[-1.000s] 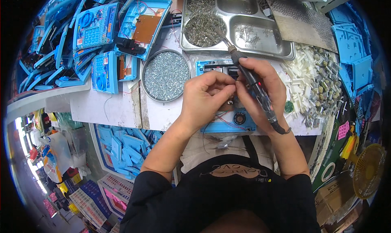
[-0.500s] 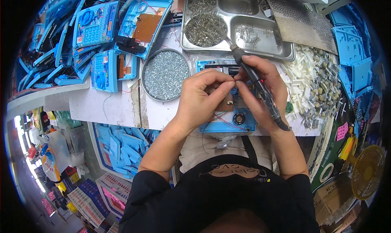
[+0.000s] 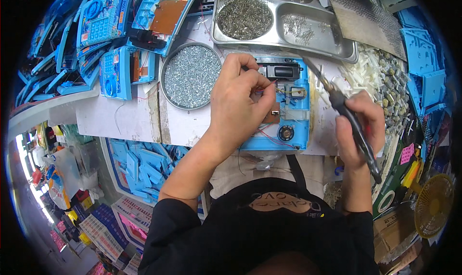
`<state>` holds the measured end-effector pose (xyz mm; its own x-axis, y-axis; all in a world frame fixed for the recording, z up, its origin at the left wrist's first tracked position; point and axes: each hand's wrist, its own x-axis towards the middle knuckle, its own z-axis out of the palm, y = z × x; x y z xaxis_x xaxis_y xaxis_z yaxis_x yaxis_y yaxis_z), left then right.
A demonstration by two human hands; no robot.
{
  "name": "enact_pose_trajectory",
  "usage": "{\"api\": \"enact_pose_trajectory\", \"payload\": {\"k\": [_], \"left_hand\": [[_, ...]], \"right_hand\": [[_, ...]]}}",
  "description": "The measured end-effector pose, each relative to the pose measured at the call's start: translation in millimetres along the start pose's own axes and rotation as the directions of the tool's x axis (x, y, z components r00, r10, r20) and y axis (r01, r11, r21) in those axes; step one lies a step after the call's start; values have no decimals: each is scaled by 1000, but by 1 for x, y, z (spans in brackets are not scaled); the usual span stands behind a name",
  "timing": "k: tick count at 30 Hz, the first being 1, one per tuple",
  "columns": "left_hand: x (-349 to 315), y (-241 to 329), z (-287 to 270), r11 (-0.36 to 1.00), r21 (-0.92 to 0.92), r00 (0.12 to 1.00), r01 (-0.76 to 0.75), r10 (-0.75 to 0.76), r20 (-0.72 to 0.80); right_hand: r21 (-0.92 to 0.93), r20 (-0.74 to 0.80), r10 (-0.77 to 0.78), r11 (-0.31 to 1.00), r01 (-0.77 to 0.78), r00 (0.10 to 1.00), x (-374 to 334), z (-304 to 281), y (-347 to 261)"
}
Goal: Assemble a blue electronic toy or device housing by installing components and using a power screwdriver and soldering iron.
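My right hand [image 3: 363,126] is closed around the black handle of a soldering iron [image 3: 355,126], whose thin metal end points up and to the left, apart from the work. My left hand [image 3: 240,99] pinches a thin wire, partly hidden by the fingers, over an opened blue plastic casing [image 3: 301,131]. Inside the casing are a black box-shaped part [image 3: 283,72], a brown circuit board [image 3: 272,115], a small round speaker [image 3: 286,133] and thin red wires. The left hand covers the casing's left side.
A round dish [image 3: 192,108] of small silvery screws stands left of the casing. Behind lies a compartmented metal tray [image 3: 269,45] of small metal parts. Blue toy casings [image 3: 103,20] are stacked at the left. White and grey pieces [image 3: 380,78] are heaped at the right.
My right hand has moved away to the right and down, carrying the soldering iron off the casing. My left hand stays over the casing, and more of its inside shows.
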<state>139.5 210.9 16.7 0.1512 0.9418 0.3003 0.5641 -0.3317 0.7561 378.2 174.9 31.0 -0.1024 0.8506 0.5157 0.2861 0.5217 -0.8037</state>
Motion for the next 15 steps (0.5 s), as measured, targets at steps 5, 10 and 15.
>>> {"api": "enact_pose_trajectory", "payload": {"k": [5, 10, 15], "left_hand": [[0, -4, 3, 1000, 9, 1000, 2, -2, 15], [0, -6, 4, 1000, -12, 1000, 1, -1, 19], [2, -7, 4, 999, 28, 999, -37, 36, 10]], "right_hand": [[-69, 92, -65, 995, 71, 994, -8, -4, -2], [-101, 155, -100, 988, 117, 983, -5, 1, 0], [-95, 145, -116, 987, 131, 982, -4, 8, 3]]}}
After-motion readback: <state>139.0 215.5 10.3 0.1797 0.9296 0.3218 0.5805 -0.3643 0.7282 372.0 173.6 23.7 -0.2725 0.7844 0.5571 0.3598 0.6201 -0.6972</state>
